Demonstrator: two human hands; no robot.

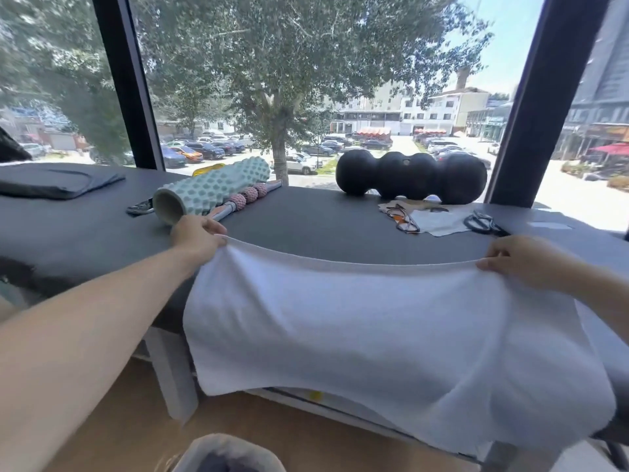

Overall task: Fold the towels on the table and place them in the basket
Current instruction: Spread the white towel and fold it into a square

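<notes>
1. Far left on the table [306,226], well beyond my left grip, I see a folded dark cloth [58,182] lying flat.
2. Just past my left hand [195,238] lies a pale green foam roller [211,192], its open end almost touching my knuckles; a massage stick with pink balls [246,196] rests against it on the right.
3. My left grip is clenched on the far left corner of the white towel [357,321], thumb on top and fingers curled under the edge.
4. The towel's long axis runs left to right, from one grip to the other. Its far edge is stretched between my hands and sags slightly in the middle, over the dark table.
5. From that held edge the towel falls toward me, over the near edge of the table, and hangs below both grips; the lower right part hangs lowest.
6. Below my left forearm, on the floor, I see the rim of a grey basket [231,451], well apart from the towel.
7. Beyond the towel's middle, by the window, sits a black lumpy roller [412,178]; nearer my right grip lie glasses [403,218], a light cloth and black scissors [483,223].
8. My right hand [520,264] grasps the towel's far right corner, fingers pinching the edge.
</notes>
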